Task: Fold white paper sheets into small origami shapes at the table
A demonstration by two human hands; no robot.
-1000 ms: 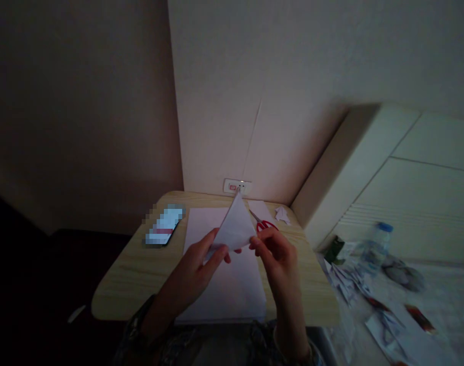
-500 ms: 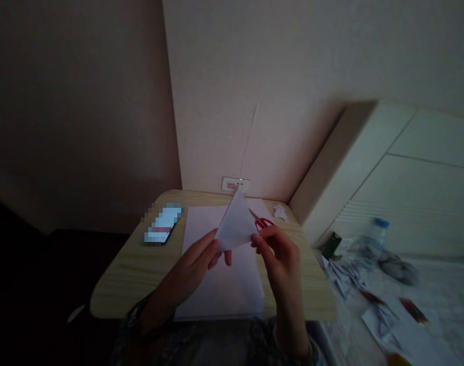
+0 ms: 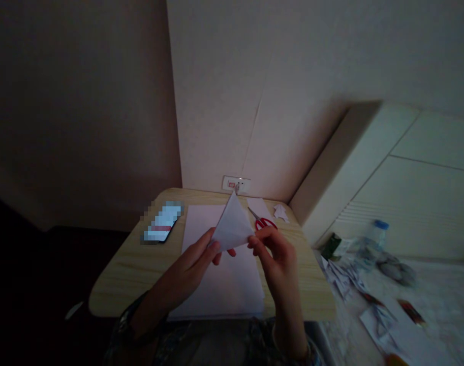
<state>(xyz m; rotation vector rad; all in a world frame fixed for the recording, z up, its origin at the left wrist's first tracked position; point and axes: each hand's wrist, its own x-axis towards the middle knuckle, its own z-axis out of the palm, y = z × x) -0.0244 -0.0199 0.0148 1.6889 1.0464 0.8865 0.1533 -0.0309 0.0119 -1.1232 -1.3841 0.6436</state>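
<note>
A white sheet of paper folded into a triangle (image 3: 233, 225) is held up above the table, its tip pointing away from me. My left hand (image 3: 199, 257) grips its lower left corner, thumb on top and fingers underneath. At the lower right corner my right hand (image 3: 275, 250) pinches the paper between thumb and fingertips. Below lies a stack of white paper (image 3: 232, 290). Red-handled scissors (image 3: 263, 222) rest just beyond my right hand, partly over another piece of white paper (image 3: 257, 204).
The wooden table (image 3: 121, 284) carries a phone (image 3: 163, 222) on the left and a small paper cutout (image 3: 280, 212) at the back right. Behind is a wall socket (image 3: 236, 184). To the right, a bottle with a blue cap (image 3: 376, 236) and paper scraps (image 3: 340, 277) lie on a pale surface.
The folded paper and both hands have shifted slightly left and the paper is a little lower. More of the scissors shows now. Both hands keep their hold.
</note>
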